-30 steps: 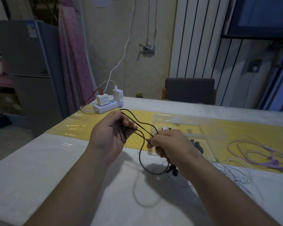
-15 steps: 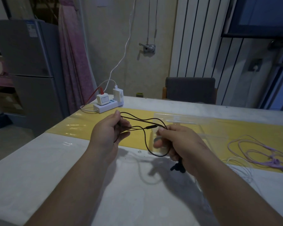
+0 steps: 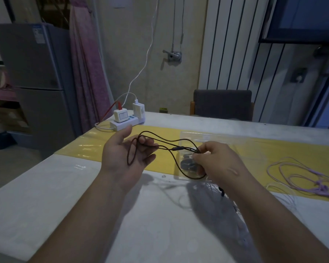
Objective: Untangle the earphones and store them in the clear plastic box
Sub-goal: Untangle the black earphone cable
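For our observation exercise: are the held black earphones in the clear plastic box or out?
Out. The black earphones stretch between the left hand and right hand, in front of the clear plastic box.

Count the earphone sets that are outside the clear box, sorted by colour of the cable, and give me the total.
Black earphones: 1, strung between the left hand and the right hand
Purple earphones: 1, on the yellow strip
White earphones: 1 loose bundle, as far as can be told
Total: 3
The dark pieces inside the clear box are not counted.
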The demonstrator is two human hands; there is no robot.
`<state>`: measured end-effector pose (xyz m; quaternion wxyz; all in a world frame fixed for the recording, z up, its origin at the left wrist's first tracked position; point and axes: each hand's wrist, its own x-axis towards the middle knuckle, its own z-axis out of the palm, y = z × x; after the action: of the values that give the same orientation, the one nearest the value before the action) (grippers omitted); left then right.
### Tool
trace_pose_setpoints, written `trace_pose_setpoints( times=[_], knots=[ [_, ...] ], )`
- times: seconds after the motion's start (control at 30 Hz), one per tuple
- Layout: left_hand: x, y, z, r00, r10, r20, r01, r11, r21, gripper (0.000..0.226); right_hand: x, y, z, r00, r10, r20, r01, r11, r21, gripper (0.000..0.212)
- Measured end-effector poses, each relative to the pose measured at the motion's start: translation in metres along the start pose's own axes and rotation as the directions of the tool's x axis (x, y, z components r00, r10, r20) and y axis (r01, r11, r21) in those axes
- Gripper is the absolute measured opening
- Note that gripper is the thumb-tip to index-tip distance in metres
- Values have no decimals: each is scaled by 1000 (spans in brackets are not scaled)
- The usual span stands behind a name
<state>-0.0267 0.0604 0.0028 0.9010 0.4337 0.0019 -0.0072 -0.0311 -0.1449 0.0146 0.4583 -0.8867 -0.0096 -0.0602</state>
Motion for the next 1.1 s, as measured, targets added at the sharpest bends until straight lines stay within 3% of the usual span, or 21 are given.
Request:
trace_pose_setpoints(
  times=[0.1,0.2,0.3,0.43,0.53,0.6,0.7,0.73,0.9,1.1],
  knots=[
    [-1,1,-1,999,-22,41,24,999,-39,47,-3,-2,-2,998,-48,-33,38,965,-259,16],
    [-3,2,1,996,-34,82,41,995,-89,56,-10,-6,-6,993,-89,-79,36,858,-513,22],
    [-3,1,3,995,-2,98,17,988,-151,72,-12,-7,-2,985,-159,-60,93,800,-593,27],
    [-3,1,4,996,4,88,14,978,-210,90,-9,-3,2,990,-140,11,133,908,-398,21],
    [-2,2,3,996,-12,88,32,972,-234,89,-7,-3,4,994,-90,69,88,996,21,20],
    [-2,2,3,997,-3,79,19,977,-211,67,-8,-5,2,993,-10,116,-18,970,242,20],
    [-3,1,6,999,18,45,-10,985,-170,12,-12,-10,-3,970,82,227,-187,849,494,31],
    [-2,0,7,1000,9,9,-7,986,-169,9,-11,-11,-4,966,91,240,-212,810,547,36],
    [1,-1,4,992,-37,-118,21,991,-129,28,-9,-11,-6,975,59,212,-179,772,610,23],
    [2,-4,6,975,141,-171,-125,987,105,29,-10,-10,-3,972,17,235,-168,750,640,17]
  ],
)
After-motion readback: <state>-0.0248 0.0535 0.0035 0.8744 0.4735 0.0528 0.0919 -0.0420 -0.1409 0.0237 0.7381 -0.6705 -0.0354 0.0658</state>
